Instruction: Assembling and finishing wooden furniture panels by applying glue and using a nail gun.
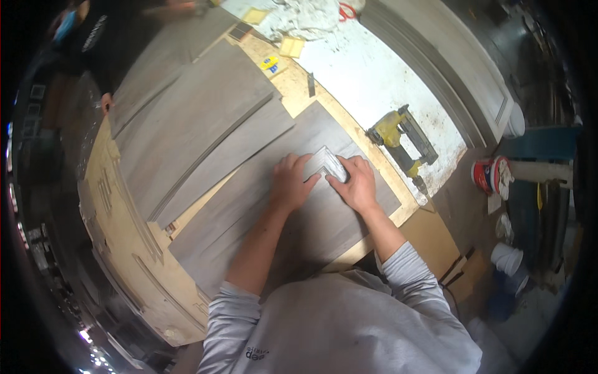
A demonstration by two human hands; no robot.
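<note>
Workbench point(124, 206); moulding corner point(325, 163) seemingly apex-away.

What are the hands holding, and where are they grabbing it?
Both hands press a small grey mitred corner piece flat on a grey panel. The left hand holds its left leg, the right hand its right leg.

I see left grip point(291, 184) and right grip point(357, 184) pressing grey moulding corner point(325, 163) onto grey panel point(249, 206); yellow nailer point(402, 140) lying on worktop point(374, 81).
</note>
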